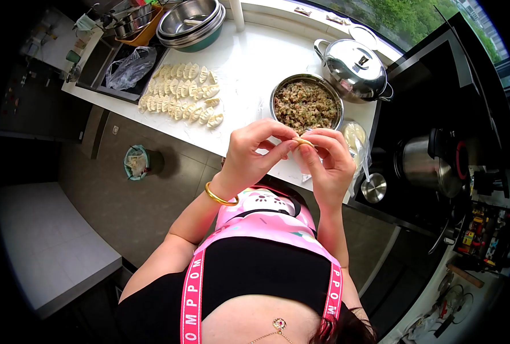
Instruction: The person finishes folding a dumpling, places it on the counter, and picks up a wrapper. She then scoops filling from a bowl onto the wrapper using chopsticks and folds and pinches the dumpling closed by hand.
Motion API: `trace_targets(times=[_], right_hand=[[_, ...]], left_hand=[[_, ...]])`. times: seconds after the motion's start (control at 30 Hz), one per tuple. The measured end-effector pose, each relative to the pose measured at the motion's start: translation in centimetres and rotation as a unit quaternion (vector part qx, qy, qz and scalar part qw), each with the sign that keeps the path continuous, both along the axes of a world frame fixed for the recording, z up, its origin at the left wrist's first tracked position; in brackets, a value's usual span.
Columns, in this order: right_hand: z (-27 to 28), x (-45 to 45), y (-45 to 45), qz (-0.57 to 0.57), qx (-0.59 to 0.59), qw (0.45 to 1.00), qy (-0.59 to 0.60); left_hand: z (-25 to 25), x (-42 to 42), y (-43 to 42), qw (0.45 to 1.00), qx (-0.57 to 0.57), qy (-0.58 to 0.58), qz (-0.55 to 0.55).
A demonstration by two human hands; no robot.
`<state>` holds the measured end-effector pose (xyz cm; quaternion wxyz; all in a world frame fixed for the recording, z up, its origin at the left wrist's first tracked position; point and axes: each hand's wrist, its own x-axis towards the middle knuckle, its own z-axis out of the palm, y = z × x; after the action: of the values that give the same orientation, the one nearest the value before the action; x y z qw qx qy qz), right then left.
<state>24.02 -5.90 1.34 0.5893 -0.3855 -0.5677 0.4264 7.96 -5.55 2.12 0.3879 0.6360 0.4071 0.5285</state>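
Between my fingertips is a small pale dumpling (302, 141), its folded edge pinched from both sides. My left hand (258, 150) grips its left end with thumb and forefinger. My right hand (328, 160) pinches the other end, and the fingers hide much of the dough. Just beyond the hands stands a steel bowl (274, 112) of minced filling (305, 103). Several rows of pleated dumplings (180, 94) lie on the white counter to the left. A plastic bag with round pale wrappers (355, 140) rests beside my right hand.
A lidded steel pot (355, 69) stands behind the filling bowl. To the right, another pot (424, 160) sits on the black stove, with a small steel bowl (374, 188) nearby. Stacked basins (189, 26) and a sink (103, 71) are at the far left. A bin (136, 163) stands on the floor.
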Motion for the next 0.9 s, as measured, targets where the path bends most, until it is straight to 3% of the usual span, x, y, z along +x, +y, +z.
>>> trace_targets(times=[0.2, 0.57, 0.9], right_hand=[[-0.07, -0.16, -0.04, -0.004, 0.005, 1.0, 0.005], [-0.12, -0.59, -0.33, -0.012, -0.001, 1.0, 0.011], [-0.43, -0.6, -0.39, -0.042, -0.003, 0.997, 0.062]], left_hand=[[0.33, -0.11, -0.09, 0.995, -0.077, -0.053, -0.026], [0.23, 0.32, -0.08, 0.997, 0.058, 0.047, 0.035], [0.36, 0.32, -0.21, 1.0, 0.011, -0.012, 0.012]])
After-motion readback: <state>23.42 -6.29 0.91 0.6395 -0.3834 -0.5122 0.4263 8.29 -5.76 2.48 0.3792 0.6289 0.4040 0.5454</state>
